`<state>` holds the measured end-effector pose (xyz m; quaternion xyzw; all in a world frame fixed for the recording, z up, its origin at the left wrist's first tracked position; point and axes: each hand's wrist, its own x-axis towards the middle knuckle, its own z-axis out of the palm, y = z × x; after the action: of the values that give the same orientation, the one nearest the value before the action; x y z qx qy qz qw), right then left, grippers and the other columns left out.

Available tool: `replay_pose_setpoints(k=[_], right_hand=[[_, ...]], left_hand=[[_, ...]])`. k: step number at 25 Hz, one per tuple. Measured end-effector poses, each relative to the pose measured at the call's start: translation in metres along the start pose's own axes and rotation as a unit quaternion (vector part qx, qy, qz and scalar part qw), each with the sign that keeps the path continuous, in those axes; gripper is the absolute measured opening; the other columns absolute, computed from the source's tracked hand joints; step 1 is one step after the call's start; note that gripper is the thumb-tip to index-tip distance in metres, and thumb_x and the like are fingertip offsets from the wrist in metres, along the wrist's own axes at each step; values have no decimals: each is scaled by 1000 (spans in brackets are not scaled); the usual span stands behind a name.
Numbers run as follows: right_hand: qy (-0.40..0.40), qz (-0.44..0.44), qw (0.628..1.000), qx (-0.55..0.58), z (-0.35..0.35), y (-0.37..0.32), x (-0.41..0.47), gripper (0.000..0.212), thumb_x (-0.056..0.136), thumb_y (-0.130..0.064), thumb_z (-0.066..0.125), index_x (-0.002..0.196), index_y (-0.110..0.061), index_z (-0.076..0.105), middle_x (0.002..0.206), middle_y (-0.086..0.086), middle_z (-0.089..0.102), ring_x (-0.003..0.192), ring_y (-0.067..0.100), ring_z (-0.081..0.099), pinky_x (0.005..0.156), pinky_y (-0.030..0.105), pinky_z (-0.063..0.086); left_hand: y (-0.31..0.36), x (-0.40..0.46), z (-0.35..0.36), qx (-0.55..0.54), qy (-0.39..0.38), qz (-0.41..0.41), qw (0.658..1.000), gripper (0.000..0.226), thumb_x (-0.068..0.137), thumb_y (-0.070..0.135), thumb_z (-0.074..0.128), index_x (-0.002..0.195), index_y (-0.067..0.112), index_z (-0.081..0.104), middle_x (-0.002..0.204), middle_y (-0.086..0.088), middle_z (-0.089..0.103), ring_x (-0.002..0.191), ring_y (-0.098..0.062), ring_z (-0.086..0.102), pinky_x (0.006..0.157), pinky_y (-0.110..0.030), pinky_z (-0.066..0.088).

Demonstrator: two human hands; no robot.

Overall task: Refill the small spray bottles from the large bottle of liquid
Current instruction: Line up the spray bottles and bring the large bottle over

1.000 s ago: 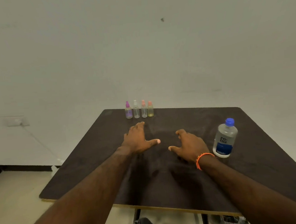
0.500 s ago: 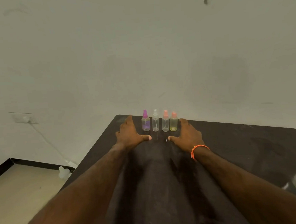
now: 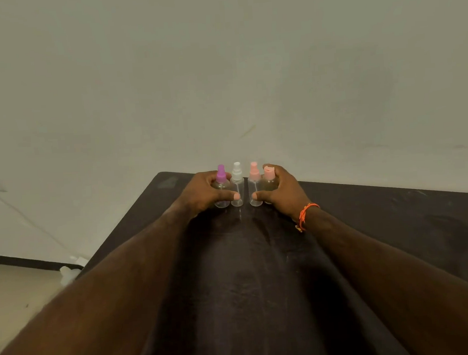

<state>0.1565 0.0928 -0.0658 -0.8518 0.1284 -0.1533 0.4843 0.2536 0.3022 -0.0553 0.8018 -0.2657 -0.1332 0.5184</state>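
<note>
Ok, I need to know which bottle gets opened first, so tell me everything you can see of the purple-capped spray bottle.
The purple-capped spray bottle is small, with a clear, plastic-looking body and a purple spray top that is still on. It stands upright on the dark table near the far edge, leftmost in the row of four, close beside the white-capped bottle. The left hand curls around it, thumb across the front. Its fill level cannot be told.

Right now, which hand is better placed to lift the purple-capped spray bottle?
Left. The left hand already curls round the purple-capped clear spray bottle at the row's left end; the right hand grips the bottles at the far end.
</note>
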Motion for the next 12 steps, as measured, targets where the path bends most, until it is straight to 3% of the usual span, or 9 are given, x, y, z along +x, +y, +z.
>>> replay_pose_setpoints(k=[4, 8, 12], right_hand=[[-10, -24, 999, 20, 1, -4, 2, 42, 72, -14, 86, 110, -12, 69, 102, 3, 72, 96, 25, 68, 83, 38, 57], [-34, -7, 999, 37, -5, -7, -19, 39, 73, -11, 85, 109, -12, 70, 102, 5, 73, 94, 23, 69, 80, 33, 57], [-49, 6, 997, 59, -10, -9, -62, 39, 72, -10, 86, 109, -13, 71, 101, 4, 74, 94, 22, 70, 75, 27, 56]], left_hand=[[5, -4, 8, -17, -32, 4, 999, 29, 79, 6, 88, 107, 7, 78, 96, -4, 81, 83, -12, 77, 70, -16, 56], [11, -25, 9, -19, -60, -7, 998, 17, 81, 0, 84, 98, 1, 79, 93, -10, 80, 78, -13, 74, 71, -21, 59], [17, -69, 15, -26, -68, -17, 997, 17, 81, 2, 84, 96, 8, 80, 92, -2, 81, 81, -11, 75, 74, -22, 58]])
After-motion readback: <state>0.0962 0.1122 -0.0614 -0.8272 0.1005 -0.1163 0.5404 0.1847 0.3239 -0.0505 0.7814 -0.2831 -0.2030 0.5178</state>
